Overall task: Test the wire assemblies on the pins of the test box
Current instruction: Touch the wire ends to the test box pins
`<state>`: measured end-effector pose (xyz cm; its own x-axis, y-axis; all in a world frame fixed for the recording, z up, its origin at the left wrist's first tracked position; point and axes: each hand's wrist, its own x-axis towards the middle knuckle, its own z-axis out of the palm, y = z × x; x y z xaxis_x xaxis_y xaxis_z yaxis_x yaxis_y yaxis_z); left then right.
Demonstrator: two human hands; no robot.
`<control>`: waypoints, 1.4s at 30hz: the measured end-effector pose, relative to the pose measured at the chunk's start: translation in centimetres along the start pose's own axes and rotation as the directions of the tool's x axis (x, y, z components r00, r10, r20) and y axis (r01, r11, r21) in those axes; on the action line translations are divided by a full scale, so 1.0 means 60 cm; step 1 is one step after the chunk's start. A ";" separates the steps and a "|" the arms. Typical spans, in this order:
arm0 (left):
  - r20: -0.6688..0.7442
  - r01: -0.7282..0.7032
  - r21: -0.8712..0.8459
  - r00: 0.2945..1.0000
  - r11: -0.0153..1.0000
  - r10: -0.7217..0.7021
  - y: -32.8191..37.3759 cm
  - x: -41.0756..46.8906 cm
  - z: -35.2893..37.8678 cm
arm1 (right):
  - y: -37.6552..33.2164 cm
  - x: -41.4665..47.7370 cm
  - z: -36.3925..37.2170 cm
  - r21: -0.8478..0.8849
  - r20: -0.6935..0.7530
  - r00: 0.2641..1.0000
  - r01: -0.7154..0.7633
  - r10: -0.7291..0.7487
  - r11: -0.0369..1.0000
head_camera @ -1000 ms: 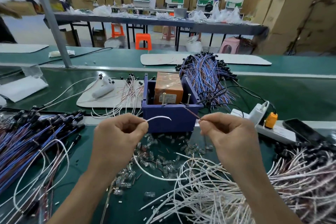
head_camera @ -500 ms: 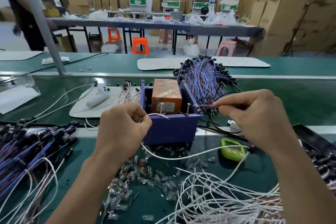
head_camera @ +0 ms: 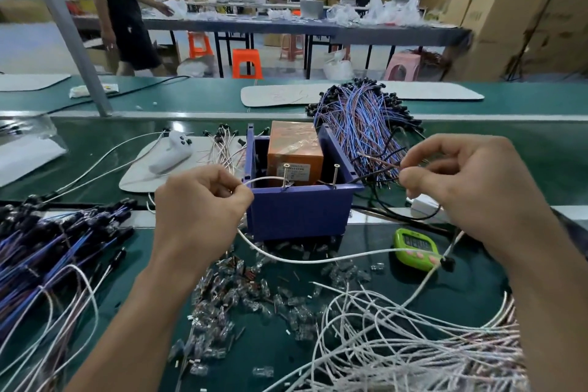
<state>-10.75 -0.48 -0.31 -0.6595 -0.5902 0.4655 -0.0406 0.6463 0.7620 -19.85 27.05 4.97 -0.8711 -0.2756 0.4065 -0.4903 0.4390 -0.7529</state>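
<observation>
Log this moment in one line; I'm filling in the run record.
left hand: pinches white wire, end at left pin | right hand: pinches brown lead, short of right pin

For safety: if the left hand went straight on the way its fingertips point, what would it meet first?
Probably the blue test box: the left hand, pinching the white wire, points right at its left wall, with the left pin beyond. Depth is unclear.
</observation>
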 end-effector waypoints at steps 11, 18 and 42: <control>-0.058 -0.007 0.059 0.998 0.998 0.010 -0.002 -0.003 0.013 | 0.002 -0.002 0.010 -0.024 0.043 0.999 0.011 -0.010 1.000; -0.090 0.007 0.065 0.996 0.998 -0.001 -0.004 -0.004 0.017 | 0.003 -0.001 0.023 -0.030 0.044 0.999 -0.005 0.007 1.000; -0.102 0.026 0.037 0.995 0.999 -0.022 -0.002 -0.006 0.021 | 0.024 0.004 0.080 -0.148 -0.060 0.998 -0.030 0.022 0.989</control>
<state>-11.42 0.25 -1.13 -0.5785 -0.6504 0.4923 -0.0850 0.6483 0.7566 -20.60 23.49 1.47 -0.8817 -0.2144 0.4203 -0.4625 0.5686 -0.6802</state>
